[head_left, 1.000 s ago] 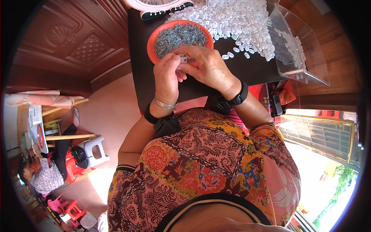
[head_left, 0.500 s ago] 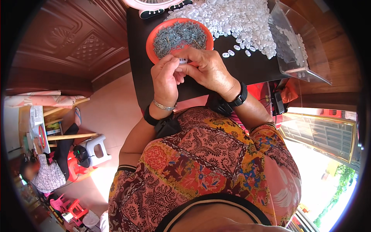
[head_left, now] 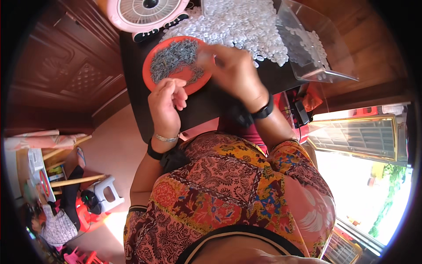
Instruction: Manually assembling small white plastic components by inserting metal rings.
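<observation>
An orange-red round dish [head_left: 148, 72] holds a heap of small grey metal pieces [head_left: 173, 59] that look like screws. By its near rim is my left hand [head_left: 165, 108], its fingers curled in and the fingertips close together. Whatever they hold, if anything, is hidden. My right hand [head_left: 241, 75] is raised over the dish's right side, its fingers smeared by motion, so I cannot see what is in them. Beyond my right hand spreads a large pile of small white oval plastic pieces [head_left: 228, 24] on the black table [head_left: 193, 112].
A pink fan [head_left: 115, 17] stands at the table's far left. On the right, a clear plastic bin [head_left: 338, 70] lies tipped with white pieces inside. Off to the left are a grey plastic stool [head_left: 107, 196] and a seated person [head_left: 59, 226].
My hands were together over the dish's near edge with a white oval piece between them; now they are apart. The right has swung right, the left is lower. The whole view has shifted.
</observation>
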A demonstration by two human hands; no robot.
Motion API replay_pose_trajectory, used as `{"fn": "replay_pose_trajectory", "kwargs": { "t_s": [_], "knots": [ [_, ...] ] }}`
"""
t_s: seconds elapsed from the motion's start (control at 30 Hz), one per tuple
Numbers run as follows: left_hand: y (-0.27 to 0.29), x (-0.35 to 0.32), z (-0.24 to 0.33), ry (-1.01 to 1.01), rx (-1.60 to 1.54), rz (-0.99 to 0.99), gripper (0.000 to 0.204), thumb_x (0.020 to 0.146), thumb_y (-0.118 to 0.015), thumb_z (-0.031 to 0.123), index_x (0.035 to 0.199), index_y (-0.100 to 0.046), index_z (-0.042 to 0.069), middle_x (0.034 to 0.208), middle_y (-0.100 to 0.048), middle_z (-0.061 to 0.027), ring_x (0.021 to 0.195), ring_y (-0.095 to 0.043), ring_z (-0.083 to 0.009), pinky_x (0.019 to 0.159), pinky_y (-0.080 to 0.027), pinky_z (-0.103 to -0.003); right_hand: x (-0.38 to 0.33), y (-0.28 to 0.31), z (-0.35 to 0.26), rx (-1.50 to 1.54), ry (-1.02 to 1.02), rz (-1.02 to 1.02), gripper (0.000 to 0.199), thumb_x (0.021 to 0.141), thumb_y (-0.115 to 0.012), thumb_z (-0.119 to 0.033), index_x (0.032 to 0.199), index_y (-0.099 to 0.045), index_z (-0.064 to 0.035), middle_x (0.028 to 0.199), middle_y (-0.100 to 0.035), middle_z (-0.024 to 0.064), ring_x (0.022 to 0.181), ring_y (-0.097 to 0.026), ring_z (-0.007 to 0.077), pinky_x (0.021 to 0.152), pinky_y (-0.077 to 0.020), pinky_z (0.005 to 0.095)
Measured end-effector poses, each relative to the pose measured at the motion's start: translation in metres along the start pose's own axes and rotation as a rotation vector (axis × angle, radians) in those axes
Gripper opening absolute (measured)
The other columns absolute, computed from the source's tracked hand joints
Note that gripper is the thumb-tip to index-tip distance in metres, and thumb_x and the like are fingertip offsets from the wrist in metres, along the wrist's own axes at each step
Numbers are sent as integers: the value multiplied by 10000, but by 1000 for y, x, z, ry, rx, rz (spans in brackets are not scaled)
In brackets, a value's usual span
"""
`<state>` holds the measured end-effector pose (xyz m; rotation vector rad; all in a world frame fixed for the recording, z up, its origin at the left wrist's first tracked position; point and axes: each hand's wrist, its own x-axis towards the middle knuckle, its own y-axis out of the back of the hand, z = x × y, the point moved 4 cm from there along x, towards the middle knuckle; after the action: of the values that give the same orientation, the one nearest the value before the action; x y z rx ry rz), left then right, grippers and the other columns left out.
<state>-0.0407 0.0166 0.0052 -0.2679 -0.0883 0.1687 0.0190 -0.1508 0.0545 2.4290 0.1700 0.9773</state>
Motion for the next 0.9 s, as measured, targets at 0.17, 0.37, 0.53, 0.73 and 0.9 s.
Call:
{"fn": "replay_pose_trajectory", "kwargs": {
  "t_s": [0.17,0.37,0.53,0.73,0.9],
  "knots": [
    [5,1,-3,10,-22,-19,270,903,-451,216,824,-612,15,630,-549,-29,495,-457,-77,455,-334,-201,49,138,16,-582,-172,564,405,762,-639,-114,1153,-586,-23,1215,-546,199,1119,-511,354,937,-426,390],
    [-3,3,-3,24,-41,-44,265,895,-447,206,810,-608,13,631,-553,-25,501,-460,-76,459,-336,-202,42,140,69,-713,118,513,178,783,-684,-191,930,-692,-90,944,-676,95,917,-628,255,771,-485,340],
    [0,2,-6,52,-11,-69,270,920,-424,216,832,-587,20,638,-536,-35,501,-457,-87,457,-311,-208,25,52,86,-474,-91,-189,189,792,-625,-228,883,-689,-75,864,-661,111,808,-617,289,722,-483,372],
    [-1,0,-6,63,-11,-58,264,886,-440,198,807,-611,14,642,-565,-26,504,-466,-75,461,-342,-201,26,15,121,-843,-209,-383,219,774,-588,-297,803,-695,-107,802,-661,120,820,-628,311,735,-500,424],
    [3,1,-6,57,-11,-60,264,884,-443,204,806,-613,18,642,-565,-25,502,-470,-75,461,-343,-201,33,6,112,-851,-241,-388,228,763,-554,-232,793,-680,-44,847,-669,159,841,-644,334,751,-521,438]
  ]
}}
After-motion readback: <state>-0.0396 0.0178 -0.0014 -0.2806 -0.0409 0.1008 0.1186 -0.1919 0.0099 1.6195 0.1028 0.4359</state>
